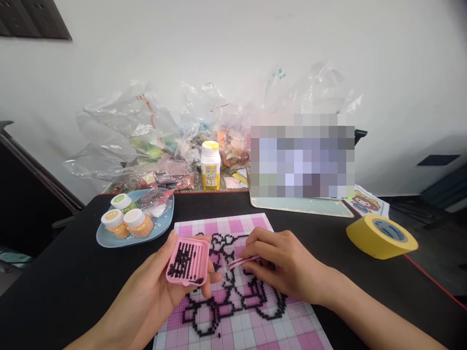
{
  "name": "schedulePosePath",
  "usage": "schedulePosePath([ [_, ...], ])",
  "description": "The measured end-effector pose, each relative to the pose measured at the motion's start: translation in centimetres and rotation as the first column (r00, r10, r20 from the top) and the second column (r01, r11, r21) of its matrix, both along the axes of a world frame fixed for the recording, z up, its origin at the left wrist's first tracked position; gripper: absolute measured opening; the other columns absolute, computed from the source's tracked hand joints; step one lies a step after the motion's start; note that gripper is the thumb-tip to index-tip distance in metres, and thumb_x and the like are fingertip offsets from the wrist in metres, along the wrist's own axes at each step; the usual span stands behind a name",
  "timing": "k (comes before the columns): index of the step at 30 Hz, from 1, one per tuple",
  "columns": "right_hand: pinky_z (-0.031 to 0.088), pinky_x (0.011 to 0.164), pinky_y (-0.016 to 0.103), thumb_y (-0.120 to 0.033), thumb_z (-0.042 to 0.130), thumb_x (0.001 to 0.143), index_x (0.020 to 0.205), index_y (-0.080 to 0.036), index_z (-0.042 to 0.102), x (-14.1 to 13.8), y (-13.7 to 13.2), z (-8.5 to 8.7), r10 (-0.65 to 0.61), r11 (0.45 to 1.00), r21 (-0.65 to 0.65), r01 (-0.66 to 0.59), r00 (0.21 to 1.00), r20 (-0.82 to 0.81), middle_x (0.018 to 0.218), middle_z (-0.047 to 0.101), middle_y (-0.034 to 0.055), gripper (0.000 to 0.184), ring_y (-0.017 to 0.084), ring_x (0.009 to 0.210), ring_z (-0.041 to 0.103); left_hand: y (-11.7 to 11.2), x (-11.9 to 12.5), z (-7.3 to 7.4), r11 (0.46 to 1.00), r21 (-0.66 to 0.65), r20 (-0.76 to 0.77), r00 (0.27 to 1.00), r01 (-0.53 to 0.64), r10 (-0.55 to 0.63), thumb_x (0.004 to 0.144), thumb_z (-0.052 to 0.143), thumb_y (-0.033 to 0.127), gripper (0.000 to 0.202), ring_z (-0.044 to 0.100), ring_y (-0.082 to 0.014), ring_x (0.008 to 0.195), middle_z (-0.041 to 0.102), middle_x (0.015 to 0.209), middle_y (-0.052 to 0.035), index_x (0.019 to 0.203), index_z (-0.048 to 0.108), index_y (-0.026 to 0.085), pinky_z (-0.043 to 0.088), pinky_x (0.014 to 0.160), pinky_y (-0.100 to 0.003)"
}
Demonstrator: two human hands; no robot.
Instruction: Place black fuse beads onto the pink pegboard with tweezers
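Observation:
My left hand (160, 272) is closed around a small pink grooved tray (199, 260), tilted toward me. Rows of black beads (182, 262) lie in its grooves, mostly on the left side. In my right hand (277, 255) is a pair of pink tweezers (239, 263), pinched between thumb and fingers, their tips pointing left over the board. Whether a bead sits between the tips is too small to tell. Beneath both hands lies a pink-and-white checkered pegboard (292, 325), where black beads form an outline (206, 334). My right hand covers part of this outline.
At left, a blue plate (105, 240) bears several lidded bead jars (136, 223) and a plastic bag. A white-and-yellow bottle (210, 165) stands behind, before heaped plastic bags (233, 146). A yellow tape roll (368, 238) lies at right. A blurred panel is behind the board.

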State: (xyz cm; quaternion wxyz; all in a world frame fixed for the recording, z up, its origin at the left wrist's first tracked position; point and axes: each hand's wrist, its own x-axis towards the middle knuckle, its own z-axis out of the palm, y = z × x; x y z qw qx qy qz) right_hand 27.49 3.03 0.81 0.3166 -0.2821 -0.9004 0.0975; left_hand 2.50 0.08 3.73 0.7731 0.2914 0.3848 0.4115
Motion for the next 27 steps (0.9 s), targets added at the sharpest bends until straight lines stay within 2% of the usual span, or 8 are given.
schedulePosePath([
  [5,0.048,0.060,0.024,-0.020,0.054,0.097,0.100,-0.016,0.063,0.0,0.1,0.0,-0.016,1.000,-0.022,0.015,1.000,-0.011,0.088,0.063,0.0051,0.010,0.013,0.072,0.061,0.0,0.1,0.5,0.998,0.033,-0.056,0.998,0.045,-0.043,0.098,0.044,0.048,0.049,0.070,-0.0249,0.077,0.077,0.082,-0.0089,0.104,0.076,0.013,0.053,0.088,-0.040],
  [10,0.049,0.061,0.024,-0.018,0.055,0.096,0.102,-0.017,0.063,0.0,0.1,0.0,-0.033,0.999,-0.013,0.033,0.999,-0.017,0.090,0.063,0.0053,0.010,0.014,0.074,0.061,-0.2,0.1,0.2,0.998,0.050,-0.036,0.998,0.043,-0.041,0.096,0.050,0.046,0.041,0.069,-0.0243,0.075,0.076,0.082,-0.0074,0.100,0.077,0.015,0.055,0.085,-0.041],
  [14,0.046,0.055,0.022,-0.015,0.056,0.094,0.104,-0.017,0.062,-0.2,0.0,0.3,-0.057,0.995,0.070,0.066,0.991,-0.120,0.089,0.061,0.0047,0.012,0.011,0.069,0.058,-0.3,0.1,-0.2,0.995,0.072,-0.002,0.998,0.065,-0.065,0.097,0.049,0.043,0.041,0.071,-0.0280,0.079,0.077,0.082,-0.0110,0.102,0.076,0.011,0.056,0.083,-0.044],
  [16,0.046,0.054,0.021,-0.013,0.056,0.093,0.104,-0.016,0.061,-0.3,-0.2,0.5,-0.050,0.990,0.118,0.073,0.980,-0.193,0.089,0.060,0.0050,0.012,0.011,0.070,0.057,-0.3,0.2,-0.3,0.994,0.060,0.022,0.995,0.095,-0.096,0.098,0.047,0.042,0.042,0.071,-0.0290,0.081,0.077,0.086,-0.0124,0.108,0.074,0.012,0.056,0.083,-0.046],
  [19,0.046,0.056,0.021,-0.011,0.055,0.093,0.105,-0.016,0.061,-0.6,-0.5,0.7,-0.021,0.993,0.105,0.044,0.976,-0.216,0.090,0.059,0.0055,0.015,0.012,0.074,0.057,-0.4,0.3,-0.6,0.992,0.037,0.051,0.991,0.124,-0.126,0.098,0.048,0.042,0.042,0.071,-0.0300,0.085,0.076,0.097,-0.0132,0.121,0.069,0.015,0.055,0.085,-0.050],
  [22,0.049,0.060,0.023,-0.010,0.052,0.094,0.109,-0.016,0.062,-0.9,-0.7,0.6,0.011,0.999,0.054,0.000,0.981,-0.194,0.093,0.059,0.0066,0.019,0.013,0.077,0.057,-0.5,0.3,-0.8,0.987,0.042,0.061,0.986,0.154,-0.157,0.097,0.050,0.040,0.040,0.071,-0.0315,0.090,0.075,0.098,-0.0132,0.124,0.067,0.015,0.054,0.088,-0.052],
  [27,0.051,0.063,0.025,-0.011,0.049,0.095,0.112,-0.016,0.060,-1.3,-0.8,0.3,0.043,0.998,0.047,-0.034,0.980,-0.194,0.093,0.059,0.0071,0.021,0.014,0.079,0.058,-0.7,0.2,-0.9,0.983,0.032,0.049,0.982,0.181,-0.183,0.097,0.051,0.039,0.040,0.071,-0.0312,0.093,0.074,0.102,-0.0131,0.126,0.066,0.016,0.053,0.090,-0.050],
])
